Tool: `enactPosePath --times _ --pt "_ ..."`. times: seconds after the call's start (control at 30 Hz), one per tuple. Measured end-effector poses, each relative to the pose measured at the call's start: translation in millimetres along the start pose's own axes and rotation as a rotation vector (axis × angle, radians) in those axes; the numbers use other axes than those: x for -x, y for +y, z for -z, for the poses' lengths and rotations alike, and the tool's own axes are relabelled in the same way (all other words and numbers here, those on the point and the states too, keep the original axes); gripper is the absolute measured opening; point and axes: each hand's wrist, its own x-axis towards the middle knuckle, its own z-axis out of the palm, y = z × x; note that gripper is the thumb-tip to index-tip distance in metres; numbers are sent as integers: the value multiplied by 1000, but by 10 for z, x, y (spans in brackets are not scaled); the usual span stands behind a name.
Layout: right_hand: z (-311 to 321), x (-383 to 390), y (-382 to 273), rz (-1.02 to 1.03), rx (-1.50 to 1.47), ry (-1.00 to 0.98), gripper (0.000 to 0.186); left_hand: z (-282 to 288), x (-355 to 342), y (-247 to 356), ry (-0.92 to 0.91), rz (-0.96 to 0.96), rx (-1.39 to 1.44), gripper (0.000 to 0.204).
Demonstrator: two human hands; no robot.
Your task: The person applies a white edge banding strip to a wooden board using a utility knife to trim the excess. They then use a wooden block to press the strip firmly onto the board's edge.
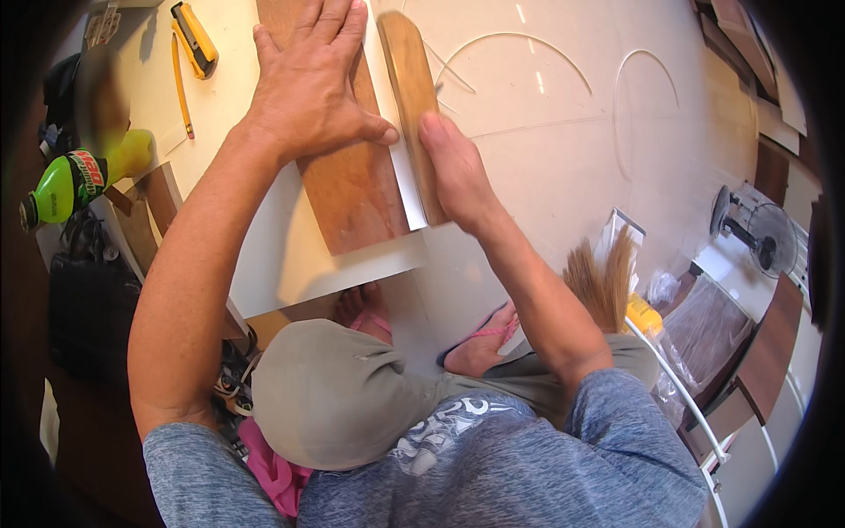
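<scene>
A flat brown wooden board (352, 198) lies lengthwise on a white panel (273, 251). My left hand (319, 101) presses down on the board, fingers stretched out and thumb spread toward its right edge. Just right of the board is a narrower wooden piece (407, 84) with a rounded far end, standing along the panel's edge. My right hand (453, 167) grips this piece near its middle, thumb on top; the other fingers are hidden. A slim white strip of panel shows between the two pieces of wood.
Left of the board lie a yellow utility knife (195, 42) and a pencil (181, 92). A green bottle (66, 187) is at far left. Thin curled white strips (528, 38) lie on the right. A broom (600, 277), a fan (770, 236) and dark boards (764, 374) stand further right.
</scene>
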Motion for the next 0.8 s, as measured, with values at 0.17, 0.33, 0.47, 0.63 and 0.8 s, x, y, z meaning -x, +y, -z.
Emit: enactPosePath --times 0.17,0.33,0.47,0.63,0.8 --pt "-32 -560 -176 12 -44 -37 54 -314 -92 -273 83 -58 -94 155" --pt "-2 27 -88 91 96 -15 52 -475 -156 -382 153 -127 -36 154" --pt "7 -85 -9 18 53 -6 51 -395 -122 -319 109 -79 -92 153" --pt "-8 -648 -156 78 107 -4 53 -310 -145 -299 44 -43 -88 154" --pt "-32 22 -39 9 31 4 58 -298 -120 -273 73 -68 -93 152"
